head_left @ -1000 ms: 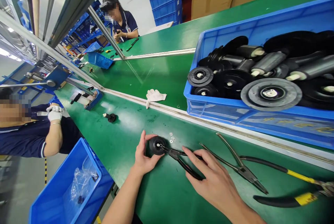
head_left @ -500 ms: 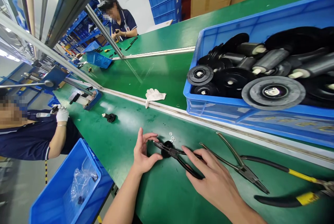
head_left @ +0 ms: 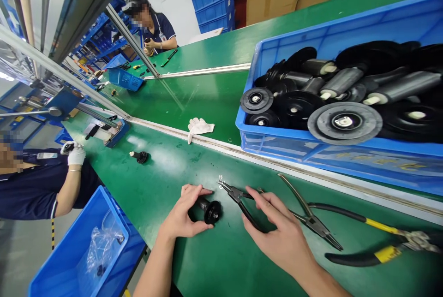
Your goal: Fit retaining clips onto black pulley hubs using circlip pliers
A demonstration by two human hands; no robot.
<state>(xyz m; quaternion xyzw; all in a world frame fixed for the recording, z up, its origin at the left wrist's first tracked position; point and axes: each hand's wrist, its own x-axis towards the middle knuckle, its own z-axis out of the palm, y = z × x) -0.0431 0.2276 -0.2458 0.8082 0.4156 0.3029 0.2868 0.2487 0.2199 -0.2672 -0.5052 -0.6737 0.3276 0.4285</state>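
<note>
Co-worker [head_left: 29, 198] in a navy shirt is holding a small dark part [head_left: 68, 148] in white-gloved hands at the left edge. Below, an open blue bin [head_left: 55, 262] is containing a clear plastic bag [head_left: 99, 246]. A small black wheel-like part [head_left: 141, 157] with a white tip is lying on the green bench [head_left: 166, 168]. Farther back, another person [head_left: 162, 29] in a cap is handling something too small to name.

The left hand [head_left: 187, 214] is curling its thumb and fingers around a black flanged part [head_left: 212, 212], which is lying on its side against the bench, flange facing right. Behind it, a white glove [head_left: 201, 127] is resting across the metal rail [head_left: 166, 131]. The circlip pliers [head_left: 236, 193] are pointing their slim tips at small pale rings [head_left: 220, 178]; contact is not telling clearly. The right hand [head_left: 282, 230] is gripping their spread black handles.

Long-nosed pliers [head_left: 316, 227] are lying just beyond, one handle passing behind that hand. Behind them, a blue crate [head_left: 294, 142] is holding many black discs and rollers [head_left: 341, 80]. A yellow-and-black-handled tool [head_left: 382, 226] is lying open at far right.
</note>
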